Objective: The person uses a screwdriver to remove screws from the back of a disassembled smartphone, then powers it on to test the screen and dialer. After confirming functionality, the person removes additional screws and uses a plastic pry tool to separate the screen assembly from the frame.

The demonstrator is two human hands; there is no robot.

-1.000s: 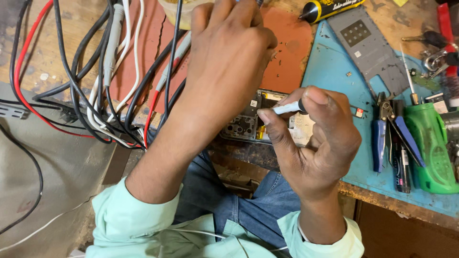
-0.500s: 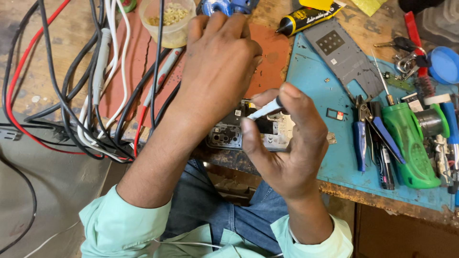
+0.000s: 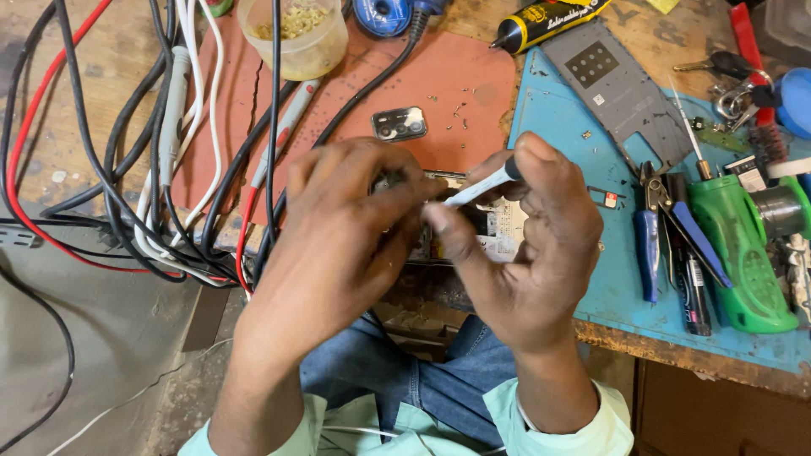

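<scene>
My left hand [image 3: 338,241] lies curled over an opened phone [image 3: 498,232] at the bench's front edge and holds it down; most of the phone is hidden under my fingers. My right hand [image 3: 528,245] pinches a thin silver-white tool [image 3: 481,187], its tip pointing left toward my left fingertips above the phone. A small camera-module part [image 3: 399,124] lies on the reddish mat [image 3: 473,76] just beyond my hands, with tiny screws [image 3: 456,108] scattered beside it.
A tangle of black, red and white cables [image 3: 160,169] covers the left. A plastic cup [image 3: 296,34] stands at the back. On the blue mat [image 3: 574,101] lie a grey phone frame [image 3: 617,89], pliers [image 3: 655,228], a green tool [image 3: 739,253] and a glue tube [image 3: 545,21].
My left hand has drawn back from reaching across the red mat and now rests over the phone, uncovering the camera part. My right hand still holds the thin tool.
</scene>
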